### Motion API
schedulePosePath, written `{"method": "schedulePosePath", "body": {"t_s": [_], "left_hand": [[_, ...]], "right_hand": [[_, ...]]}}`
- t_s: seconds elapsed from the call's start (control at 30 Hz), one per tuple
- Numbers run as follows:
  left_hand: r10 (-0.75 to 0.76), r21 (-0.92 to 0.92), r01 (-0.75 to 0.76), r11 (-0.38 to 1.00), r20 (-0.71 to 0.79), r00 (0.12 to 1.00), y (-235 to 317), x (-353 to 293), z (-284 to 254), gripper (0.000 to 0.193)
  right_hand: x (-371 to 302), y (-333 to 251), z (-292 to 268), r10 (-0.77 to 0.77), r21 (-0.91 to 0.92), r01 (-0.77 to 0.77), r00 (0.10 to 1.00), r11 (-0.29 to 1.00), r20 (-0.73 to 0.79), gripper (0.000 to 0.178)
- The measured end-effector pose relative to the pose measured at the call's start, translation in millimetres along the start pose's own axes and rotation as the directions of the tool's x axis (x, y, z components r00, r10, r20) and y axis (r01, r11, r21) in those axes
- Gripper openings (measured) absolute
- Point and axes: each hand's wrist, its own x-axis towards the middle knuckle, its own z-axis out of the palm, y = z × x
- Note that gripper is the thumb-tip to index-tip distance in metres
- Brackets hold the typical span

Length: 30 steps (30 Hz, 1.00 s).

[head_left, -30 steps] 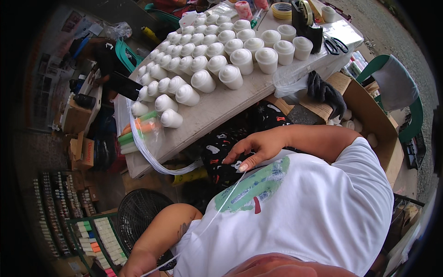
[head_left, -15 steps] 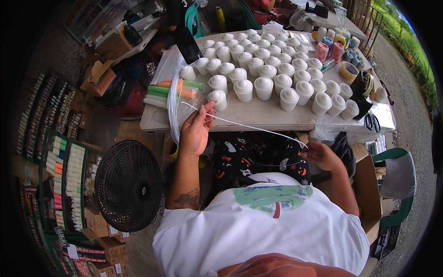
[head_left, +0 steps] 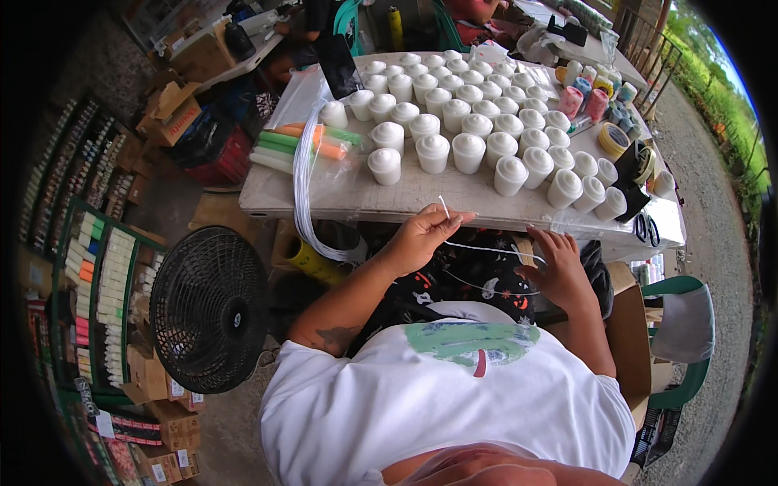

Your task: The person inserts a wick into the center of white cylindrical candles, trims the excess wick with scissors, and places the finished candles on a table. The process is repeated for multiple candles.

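Above my lap, near the table's front edge, my left hand [head_left: 423,240] pinches a thin white cord [head_left: 490,249], whose short end sticks up past the fingers. The cord runs across to my right hand [head_left: 561,269] and bends back beside it. My right hand's fingers are spread, with the cord passing between thumb and forefinger; no grip on it shows. A looped bundle of similar white cords [head_left: 303,174] hangs over the table edge to the left. Many white cups with domed tops [head_left: 468,152] stand in rows on the table [head_left: 373,198].
Orange, green and white sticks [head_left: 304,146] lie at the table's left. A black phone-like panel [head_left: 336,66] stands behind them. At right are tape rolls [head_left: 613,139], scissors [head_left: 646,229] and coloured candles [head_left: 596,105]. A black fan [head_left: 209,309] stands left, and a cardboard box [head_left: 628,340] right.
My left hand has moved right and down, closer to my right hand, and the cord between them hangs slacker. My right hand's fingers have spread from their pinch.
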Motion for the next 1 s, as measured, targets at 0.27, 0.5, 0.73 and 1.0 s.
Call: {"method": "schedulePosePath", "body": {"t_s": [0.27,0.5,0.73,1.0], "left_hand": [[-0.154,-0.503,0.022,0.864,-0.223,0.963,8.4,29.1,-14.8,0.034],[-0.073,-0.332,0.082,0.940,0.038,0.997,17.8,8.6,-36.4,0.030],[0.394,0.263,-0.420,0.869,0.148,0.907,28.1,40.9,36.4,0.030],[0.535,0.814,-0.087,0.574,-0.293,0.792,-41.2,88.0,-30.4,0.094]], "right_hand": [[0.5,5.5,-31.0,0.138,0.260,-0.194,0.966,0.946,0.219,0.025],[-16.5,25.3,-12.2,0.147,0.240,-0.169,0.984,0.956,0.104,0.036],[20.7,-32.4,-1.6,-0.016,0.492,0.067,0.994,0.868,-0.108,0.027],[16.1,-11.1,-10.5,0.281,0.842,0.009,0.941,0.539,-0.189,0.018]]}}
